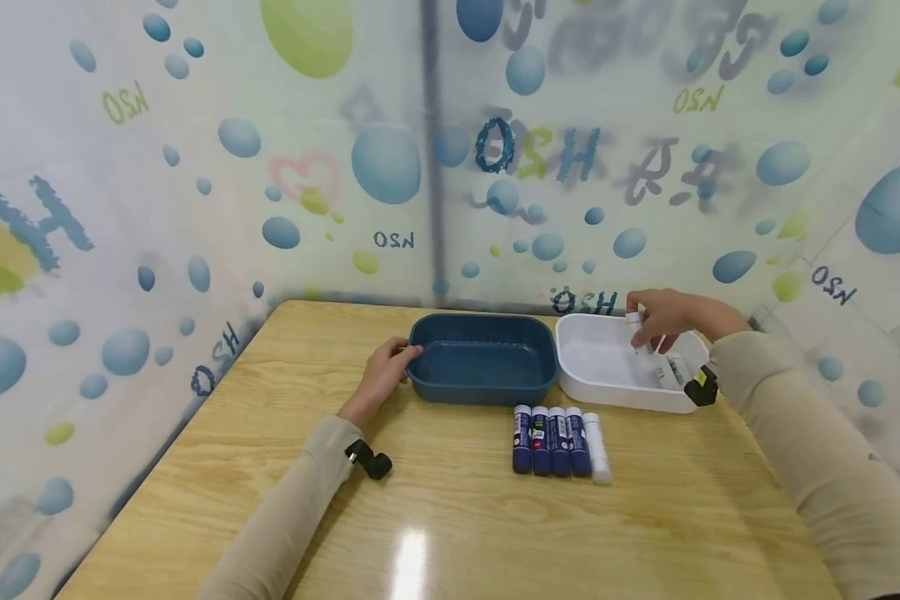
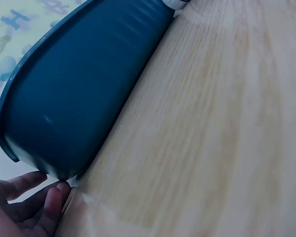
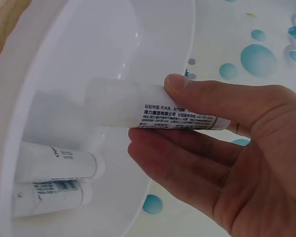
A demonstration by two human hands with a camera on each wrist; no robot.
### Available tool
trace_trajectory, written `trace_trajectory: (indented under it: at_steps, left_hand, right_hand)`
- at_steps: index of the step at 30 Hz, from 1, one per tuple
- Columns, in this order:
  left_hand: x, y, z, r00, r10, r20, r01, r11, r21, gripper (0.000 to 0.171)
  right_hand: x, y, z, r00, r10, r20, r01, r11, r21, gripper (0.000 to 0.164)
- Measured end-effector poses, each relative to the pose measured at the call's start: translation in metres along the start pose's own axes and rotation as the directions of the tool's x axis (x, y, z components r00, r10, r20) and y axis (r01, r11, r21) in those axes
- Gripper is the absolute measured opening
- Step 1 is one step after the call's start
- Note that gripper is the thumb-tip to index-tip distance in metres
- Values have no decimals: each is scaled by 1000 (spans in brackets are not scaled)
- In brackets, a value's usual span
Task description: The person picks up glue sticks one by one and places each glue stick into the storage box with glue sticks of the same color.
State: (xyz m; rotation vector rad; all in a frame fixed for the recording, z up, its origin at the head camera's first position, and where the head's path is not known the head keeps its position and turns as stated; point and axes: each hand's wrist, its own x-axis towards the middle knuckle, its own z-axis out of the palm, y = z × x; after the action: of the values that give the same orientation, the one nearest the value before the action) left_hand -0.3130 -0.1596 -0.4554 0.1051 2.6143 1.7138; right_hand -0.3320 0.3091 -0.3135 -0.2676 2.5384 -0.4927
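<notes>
My right hand [image 1: 663, 318] pinches a white glue stick [image 3: 123, 106] between thumb and fingers, holding it over the white tray [image 1: 622, 396]. Two more white glue sticks [image 3: 59, 162] lie side by side inside that tray. At the left end of the dark blue tray [image 1: 480, 393], my left hand [image 1: 384, 368] grips the wall, thumb at the rim and fingers against the outside [image 2: 32, 197]. No object shows inside the blue tray. In front of the trays, several dark blue glue sticks [image 1: 541, 442] lie in a row with one white glue stick [image 1: 597, 448] at its right end.
The two trays stand almost touching near the back of the wooden table [image 1: 450, 517]. Behind them hangs a patterned curtain [image 1: 390, 250] with printed bubbles, and it also runs along both sides.
</notes>
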Motion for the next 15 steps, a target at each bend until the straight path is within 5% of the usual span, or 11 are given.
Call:
trace_trajectory:
  at_steps: [15]
  left_hand:
    - [2,0,1,1000,-21,12,21,1000,-14,47]
  right_hand:
    - [13,17,14,997,65,51,-67,997,37,54]
